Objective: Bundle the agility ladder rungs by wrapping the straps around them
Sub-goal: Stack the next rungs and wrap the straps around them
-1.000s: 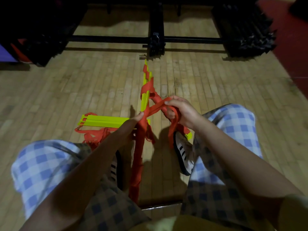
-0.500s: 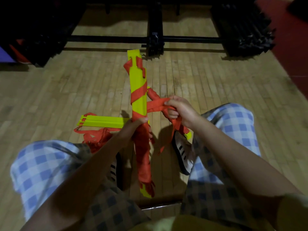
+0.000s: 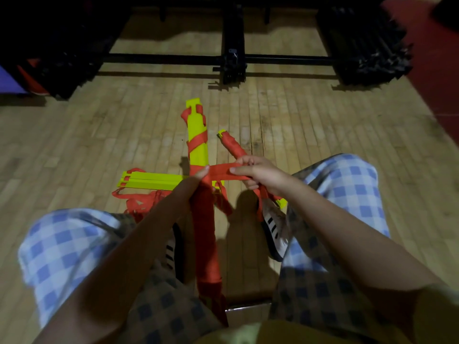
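Note:
A bundle of yellow ladder rungs (image 3: 197, 142) points away from me, its near half thickly wound in orange strap. My left hand (image 3: 192, 181) grips the bundle at its middle. My right hand (image 3: 253, 171) pinches a flat stretch of orange strap (image 3: 221, 171) pulled taut sideways from the bundle. A second strap-wrapped bundle (image 3: 232, 145) lies behind my right hand. An unwrapped stack of yellow rungs (image 3: 151, 181) lies flat on the floor to the left, with loose orange strap (image 3: 139, 202) beside it.
I sit on a wooden floor (image 3: 298, 120) with knees apart in checked trousers and striped shoes (image 3: 274, 227) on my feet. A black metal frame (image 3: 233, 60) and dark stacked gear (image 3: 365, 40) stand ahead. A red mat (image 3: 437, 70) borders the right side.
The bundle has turned from edge-on to flat side up and come lower, nearer me. My right hand has pulled the strap out level to the right. A wrapped bundle now shows behind that hand.

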Demonstrator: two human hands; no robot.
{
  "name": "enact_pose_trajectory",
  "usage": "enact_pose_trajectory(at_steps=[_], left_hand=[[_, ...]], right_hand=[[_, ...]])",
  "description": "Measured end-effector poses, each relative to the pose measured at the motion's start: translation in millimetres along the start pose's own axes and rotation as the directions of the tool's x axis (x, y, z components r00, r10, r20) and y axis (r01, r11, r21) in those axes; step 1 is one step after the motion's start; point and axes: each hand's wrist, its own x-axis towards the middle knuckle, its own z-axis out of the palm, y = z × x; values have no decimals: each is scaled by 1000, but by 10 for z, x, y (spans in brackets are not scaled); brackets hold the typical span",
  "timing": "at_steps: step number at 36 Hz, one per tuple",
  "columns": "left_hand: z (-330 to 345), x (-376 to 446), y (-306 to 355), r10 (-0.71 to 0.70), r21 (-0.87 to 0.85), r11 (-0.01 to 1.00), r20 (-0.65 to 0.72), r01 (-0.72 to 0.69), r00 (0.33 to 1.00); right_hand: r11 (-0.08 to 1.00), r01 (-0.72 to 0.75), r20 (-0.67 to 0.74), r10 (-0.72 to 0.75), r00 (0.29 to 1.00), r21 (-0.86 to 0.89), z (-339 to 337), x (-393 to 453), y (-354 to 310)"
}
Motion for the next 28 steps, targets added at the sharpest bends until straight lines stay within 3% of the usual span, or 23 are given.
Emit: enact_pose_trajectory(at_steps=[4,9,12,20,28], left_hand=[[144,2,6,-126,11,992,-33,127,991],[225,-48,37,-131,-4,991,24,131,991],[241,-23,59,-221,-27,975,18,222,975],[228,-13,39,-4,2,1000,108,4,994],[203,-48,115,52,-287,958,248,22,967]], right_hand=[[997,10,-20,-8,1000,82,-1,11,-8],[974,26,-79,-9,997,226,-11,52,-20],[962,34,-106,-6,994,271,-16,39,-55],[939,102,-135,-60,989,327,-69,78,-58],[928,134,-190,-71,979,347,-91,119,-98]])
